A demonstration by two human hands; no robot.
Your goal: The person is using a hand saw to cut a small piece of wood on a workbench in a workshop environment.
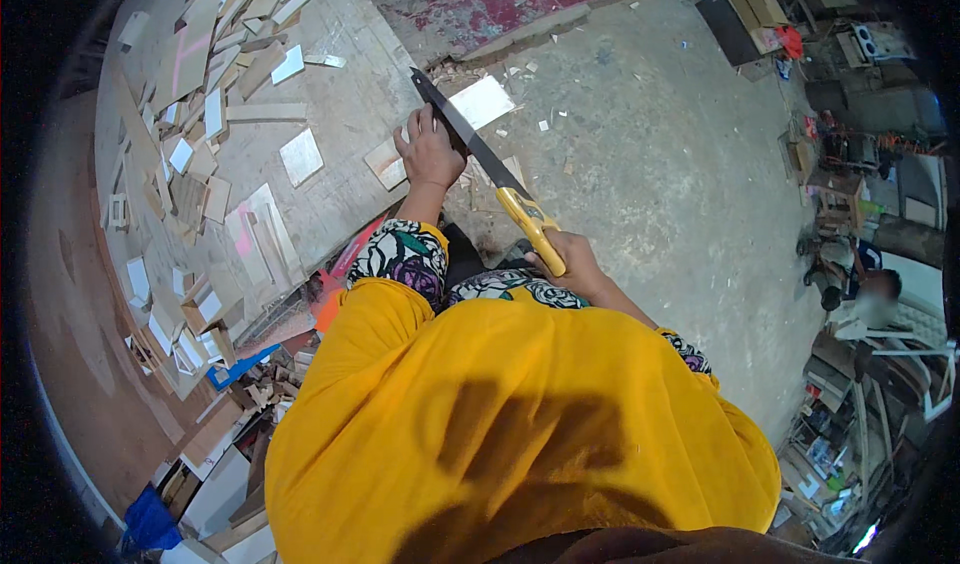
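A handsaw with a dark blade [478, 144] and a yellow handle [530, 226] slants across the edge of the worktable [345, 84]. My right hand [568, 261] is wrapped round the lower end of that handle. Just left of the blade, my left hand [432, 154] bears down on a pale board, its fingers bent over it and its thumb out to the left. One part of the board [385, 164] shows left of this hand. A white-faced part [482, 102] sticks out past the blade; the hand and saw hide the middle.
Heaped wood offcuts [210, 94] cover the table's left side, with a loose white piece [301, 157] nearer me. Below right lies a concrete floor [640, 134] with scattered chips. A person [868, 284] is at the far right, among stacked clutter.
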